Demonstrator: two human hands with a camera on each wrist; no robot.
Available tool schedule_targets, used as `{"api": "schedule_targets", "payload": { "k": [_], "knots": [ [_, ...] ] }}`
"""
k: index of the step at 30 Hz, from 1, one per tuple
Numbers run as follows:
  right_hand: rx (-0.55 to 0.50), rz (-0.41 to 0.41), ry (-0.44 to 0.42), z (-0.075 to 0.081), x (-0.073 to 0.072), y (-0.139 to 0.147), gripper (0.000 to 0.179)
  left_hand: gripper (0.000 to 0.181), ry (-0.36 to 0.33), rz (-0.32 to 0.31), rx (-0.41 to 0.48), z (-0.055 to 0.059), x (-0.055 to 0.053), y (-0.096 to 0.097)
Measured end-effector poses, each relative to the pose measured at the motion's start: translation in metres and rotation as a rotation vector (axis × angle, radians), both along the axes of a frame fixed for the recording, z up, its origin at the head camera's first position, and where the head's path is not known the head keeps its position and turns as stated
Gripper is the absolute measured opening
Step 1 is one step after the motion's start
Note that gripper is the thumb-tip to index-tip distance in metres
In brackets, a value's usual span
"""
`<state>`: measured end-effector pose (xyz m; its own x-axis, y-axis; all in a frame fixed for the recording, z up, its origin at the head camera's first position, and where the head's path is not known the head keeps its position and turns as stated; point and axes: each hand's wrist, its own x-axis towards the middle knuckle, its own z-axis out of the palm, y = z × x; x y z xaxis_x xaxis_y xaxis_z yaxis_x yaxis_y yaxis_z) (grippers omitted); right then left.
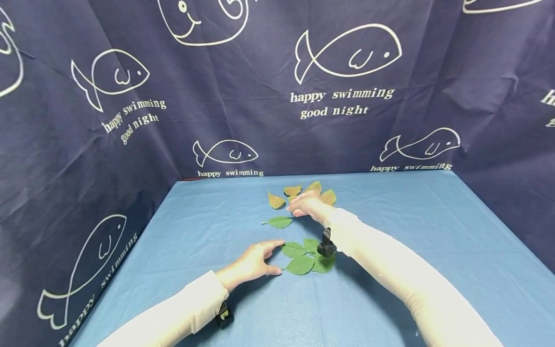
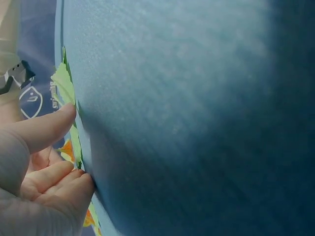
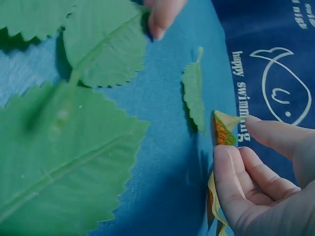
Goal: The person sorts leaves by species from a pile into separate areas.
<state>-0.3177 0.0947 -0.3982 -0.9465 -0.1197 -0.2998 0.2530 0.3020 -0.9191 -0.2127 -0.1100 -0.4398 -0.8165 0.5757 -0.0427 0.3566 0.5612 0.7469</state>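
Observation:
My left hand (image 1: 251, 262) rests at the left side of a cluster of overlapping green leaves (image 1: 300, 265), thumb and fingers apart. Its fingertips lie at the leaf edges; contact is unclear. In the left wrist view, a green leaf (image 2: 64, 83) shows beyond the hand. My right hand (image 1: 308, 203) reaches among several yellow-brown leaves (image 1: 275, 200) farther back, partly covering them. The right wrist view shows a curled yellow-orange leaf (image 3: 226, 130) beside the fingertips, with thumb and index finger apart. A single green leaf (image 1: 279, 222) lies just in front of this hand.
A blue cloth (image 1: 208, 217) covers the table. Dark blue curtains (image 1: 269, 115) with white fish prints stand behind and at both sides. A black wrist camera (image 1: 327, 245) on the right arm hides part of the green cluster. Another camera (image 1: 224, 315) sits under the left wrist.

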Motion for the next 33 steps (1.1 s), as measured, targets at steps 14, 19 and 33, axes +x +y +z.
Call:
{"api": "schedule_targets", "payload": {
  "k": [14,19,33],
  "knots": [
    [0.319,0.082,0.072,-0.008,0.004,-0.014,0.024,0.073,-0.010,-0.003,-0.046,0.004,0.000,0.001],
    [0.445,0.128,0.123,-0.009,0.004,-0.017,0.025,0.073,-0.018,-0.007,-0.048,0.005,0.000,0.001],
    [0.506,0.157,0.134,-0.007,0.003,-0.023,0.016,0.074,-0.023,-0.007,-0.043,0.003,-0.002,-0.002]
  ]
}}
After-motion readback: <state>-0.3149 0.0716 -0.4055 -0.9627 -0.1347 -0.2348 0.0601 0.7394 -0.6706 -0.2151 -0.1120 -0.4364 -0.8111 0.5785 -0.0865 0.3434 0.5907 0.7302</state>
